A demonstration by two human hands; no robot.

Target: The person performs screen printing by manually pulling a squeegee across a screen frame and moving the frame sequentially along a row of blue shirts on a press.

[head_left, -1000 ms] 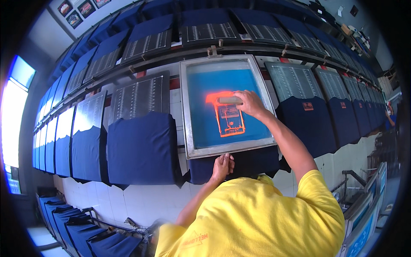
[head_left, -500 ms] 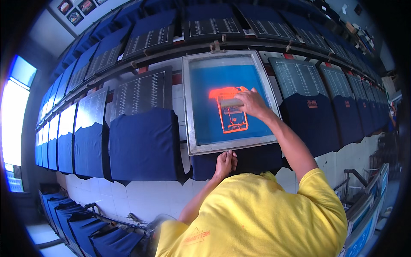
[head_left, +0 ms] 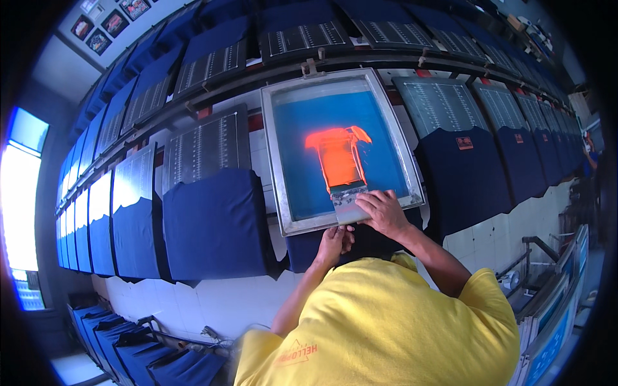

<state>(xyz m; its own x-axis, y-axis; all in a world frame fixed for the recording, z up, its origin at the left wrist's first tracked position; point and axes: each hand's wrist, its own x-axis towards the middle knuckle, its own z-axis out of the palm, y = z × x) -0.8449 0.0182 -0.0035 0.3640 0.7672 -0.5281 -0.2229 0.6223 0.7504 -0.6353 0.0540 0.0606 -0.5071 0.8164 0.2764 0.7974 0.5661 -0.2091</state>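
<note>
A screen-printing frame (head_left: 278, 174) with a pale metal rim and blue mesh lies over a dark navy shirt. Bright orange ink (head_left: 339, 157) covers a shirt-like patch in the middle of the mesh. My right hand (head_left: 385, 213) grips a wide, grey squeegee (head_left: 351, 210), tilted at the near end of the orange patch. The squeegee's blade edge lies against the mesh. My left hand (head_left: 335, 246) is closed at the frame's near rim, its fingers curled and thumb at the edge. Its fingertips are partly hidden.
Navy shirts (head_left: 212, 219) on dark boards with ruler-like markings run in rows to both sides and behind. A rail (head_left: 254, 82) with small stops passes beyond the frame. Folded navy cloth (head_left: 138, 344) hangs at lower left. Stacked frames (head_left: 553, 315) stand at lower right.
My right hand has drawn the squeegee from mid-screen toward me, to the near rim. Orange ink now fills the patch that showed outlines before. My left hand stays at the near rim.
</note>
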